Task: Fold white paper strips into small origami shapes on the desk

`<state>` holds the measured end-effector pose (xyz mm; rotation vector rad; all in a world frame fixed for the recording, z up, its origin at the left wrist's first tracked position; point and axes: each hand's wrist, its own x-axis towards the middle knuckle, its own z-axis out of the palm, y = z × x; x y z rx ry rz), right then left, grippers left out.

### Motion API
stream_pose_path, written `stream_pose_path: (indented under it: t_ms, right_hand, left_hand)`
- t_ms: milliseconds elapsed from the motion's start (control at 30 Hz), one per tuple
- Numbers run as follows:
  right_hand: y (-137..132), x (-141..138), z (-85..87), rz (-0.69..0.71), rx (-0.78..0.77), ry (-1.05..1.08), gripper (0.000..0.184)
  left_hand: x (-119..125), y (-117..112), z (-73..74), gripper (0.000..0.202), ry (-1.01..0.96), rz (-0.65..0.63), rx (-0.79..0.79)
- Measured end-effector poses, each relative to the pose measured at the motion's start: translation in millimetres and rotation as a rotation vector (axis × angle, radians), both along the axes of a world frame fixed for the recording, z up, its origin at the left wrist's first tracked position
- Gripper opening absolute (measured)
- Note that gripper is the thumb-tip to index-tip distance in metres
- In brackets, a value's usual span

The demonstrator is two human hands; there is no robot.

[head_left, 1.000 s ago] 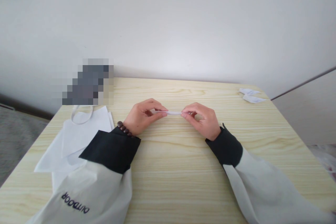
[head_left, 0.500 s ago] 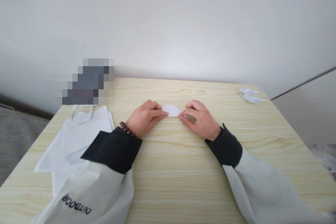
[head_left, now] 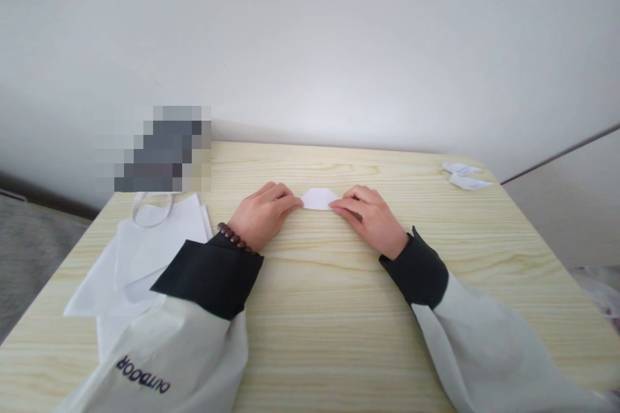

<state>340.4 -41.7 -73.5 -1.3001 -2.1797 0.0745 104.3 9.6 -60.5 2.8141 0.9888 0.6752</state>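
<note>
A small folded white paper (head_left: pixel 320 199), its shape a low trapezoid with the shorter edge away from me, is between my two hands at the middle of the table. My left hand (head_left: pixel 264 211) pinches its left corner, thumb and fingers pressed together. At the other end, my right hand (head_left: pixel 371 216) grips the right corner between thumb and forefinger. The corners themselves are hidden under my fingertips.
Loose sheets of white paper (head_left: pixel 159 245) lie at the left, with a white band-like loop (head_left: pixel 152 210) on them. Behind is a pixelated dark object (head_left: pixel 162 155). Two folded white paper pieces (head_left: pixel 467 175) rest at the wooden table's (head_left: pixel 320 322) far right, before a wall (head_left: pixel 310 45).
The folded paper sits slightly farther from me and shows more of its left side. My left fingertips have shifted a little to the left; my right hand has hardly moved.
</note>
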Motion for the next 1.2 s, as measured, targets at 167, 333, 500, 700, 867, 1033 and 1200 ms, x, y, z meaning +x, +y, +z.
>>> stream_pose_path:
  t_ms: [167,333,500,700,867,1033,1200]
  right_hand:
    - [0,-5,2.4,-0.026,-0.033,0.016,0.021]
    - [-1,-11,4.8,0.003,-0.048,0.017,0.022]
    - [-1,-11,5.2,-0.030,-0.100,0.075,0.018]
    - [2,-8,7.1,-0.101,-0.248,0.270,0.015]
    - [3,-11,10.2,-0.137,-0.267,0.179,0.021]
    - [1,-13,10.3,-0.147,-0.254,0.136,0.023]
    - [1,-13,8.9,-0.149,-0.228,0.117,0.025]
  left_hand:
    - [4,-4,0.0,0.025,0.008,-0.013,0.084]
    - [8,-5,-1.4,0.023,-0.008,-0.029,0.104]
    - [7,-3,-3.3,0.026,-0.044,-0.007,-0.018]
    - [9,-1,-0.5,0.024,-0.068,0.081,-0.221]
    - [12,-3,1.6,0.029,-0.051,0.140,-0.233]
    - [13,-5,2.4,0.028,-0.045,0.198,-0.224]
    - [13,-5,3.3,0.026,-0.053,0.249,-0.234]
